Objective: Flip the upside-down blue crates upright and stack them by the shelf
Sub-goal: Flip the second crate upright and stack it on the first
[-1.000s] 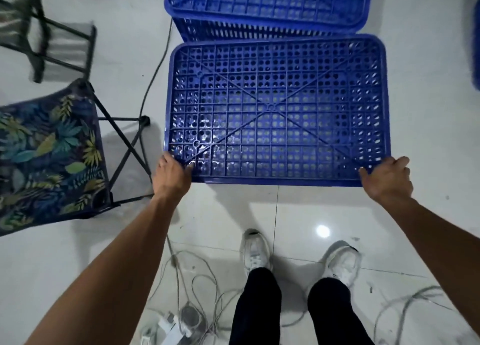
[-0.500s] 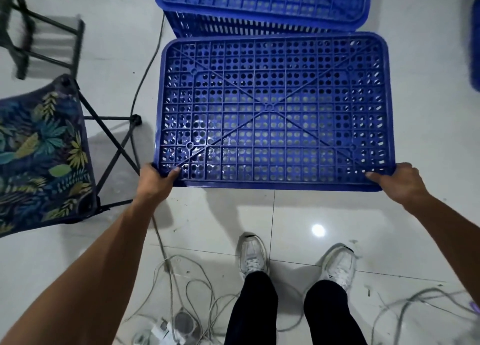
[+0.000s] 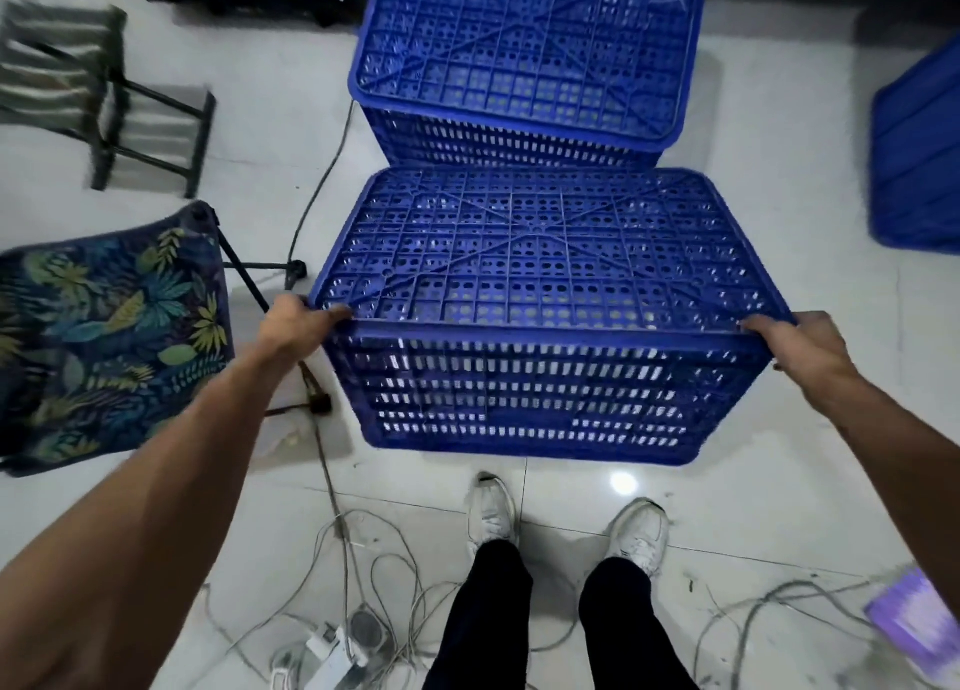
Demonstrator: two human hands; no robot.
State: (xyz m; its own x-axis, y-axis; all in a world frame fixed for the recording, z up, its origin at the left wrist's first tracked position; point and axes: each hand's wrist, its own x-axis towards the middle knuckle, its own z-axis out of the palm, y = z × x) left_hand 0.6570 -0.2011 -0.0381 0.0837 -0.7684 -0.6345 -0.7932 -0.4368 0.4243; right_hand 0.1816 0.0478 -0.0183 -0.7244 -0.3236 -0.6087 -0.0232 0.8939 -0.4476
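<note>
An upside-down blue perforated crate [image 3: 545, 294] is lifted in front of me, its near edge tipped up so the slotted side wall faces me. My left hand [image 3: 298, 320] grips the near left corner of its base. My right hand [image 3: 800, 344] grips the near right corner. Behind it a second upside-down blue crate [image 3: 524, 55] stands on the floor. Another blue crate [image 3: 919, 154] is partly visible at the right edge.
A folding stool with leaf-print fabric [image 3: 104, 331] stands close on the left, a second dark stool [image 3: 104, 97] behind it. Loose cables and a power strip [image 3: 332, 653] lie by my feet [image 3: 491, 507]. A purple object [image 3: 914, 622] sits at lower right.
The crate has risen off the floor and tilted, its near side wall now showing. Both hands stayed on the near corners and moved up with it.
</note>
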